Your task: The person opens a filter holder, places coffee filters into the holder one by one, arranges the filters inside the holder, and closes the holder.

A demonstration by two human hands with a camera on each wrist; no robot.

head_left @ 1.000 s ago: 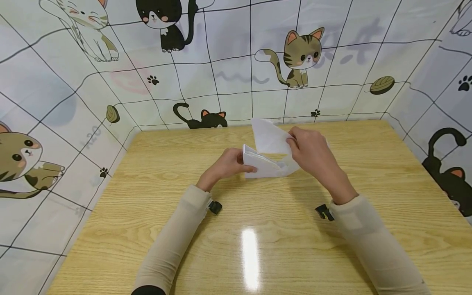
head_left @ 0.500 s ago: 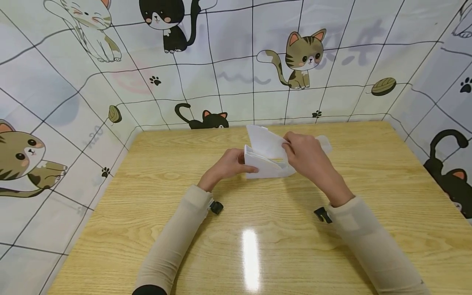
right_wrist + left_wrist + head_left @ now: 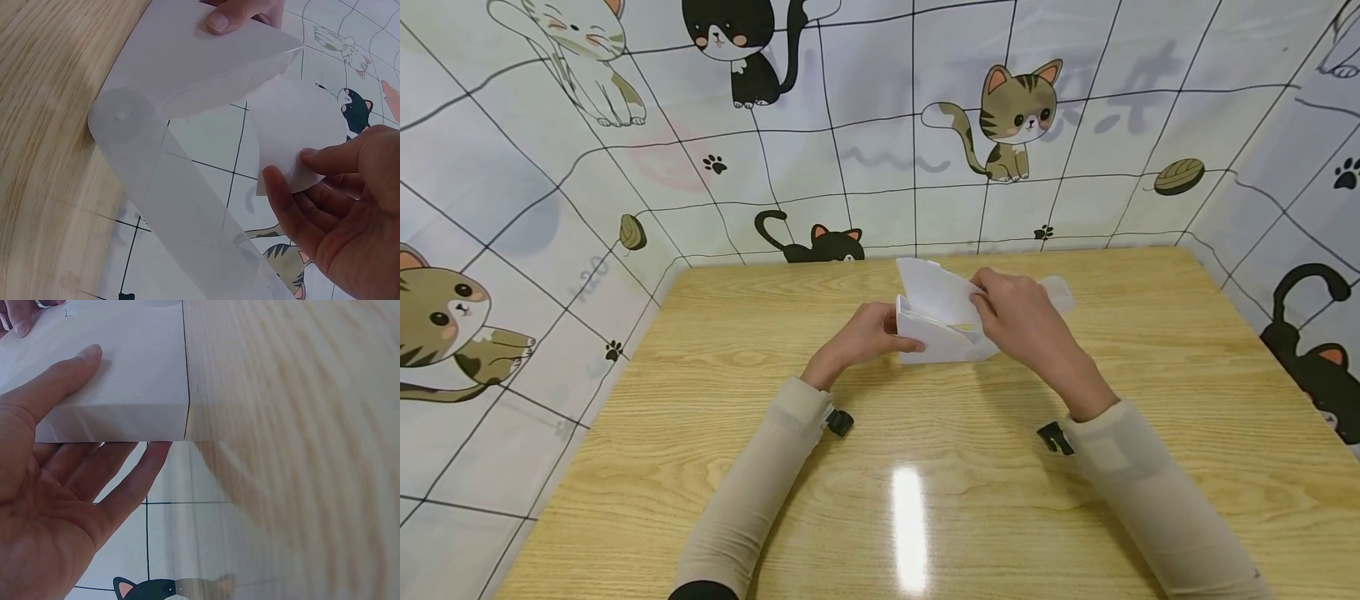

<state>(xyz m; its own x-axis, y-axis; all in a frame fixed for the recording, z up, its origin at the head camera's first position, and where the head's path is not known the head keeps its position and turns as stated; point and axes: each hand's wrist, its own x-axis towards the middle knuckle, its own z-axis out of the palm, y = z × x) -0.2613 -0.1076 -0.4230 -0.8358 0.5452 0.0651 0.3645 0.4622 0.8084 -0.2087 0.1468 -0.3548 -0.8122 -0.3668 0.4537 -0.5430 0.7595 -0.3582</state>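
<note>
A flat white case (image 3: 936,343) stands on its edge on the table, its top side gaping. My left hand (image 3: 868,332) grips its left end; in the left wrist view the thumb (image 3: 69,378) lies on the broad face and the fingers reach behind. With thumb and fingers my right hand (image 3: 1021,315) pinches a white paper-like sheet (image 3: 934,287) above the case's open side. The right wrist view shows a translucent strip (image 3: 178,175) joined by a round pivot to the case's corner. Its far end passes behind my right hand. The inside of the case is mostly hidden.
The wooden table (image 3: 865,517) extends all around the case. White wall covering (image 3: 880,183) with printed cats and grid lines rises behind and at both sides. A small black device (image 3: 839,422) sits at the left cuff, another black device (image 3: 1056,437) at the right.
My right hand has shifted slightly left and down, bringing the sheet lower and closer to the case. The strip's end now shows beyond that hand. My left hand holds its place.
</note>
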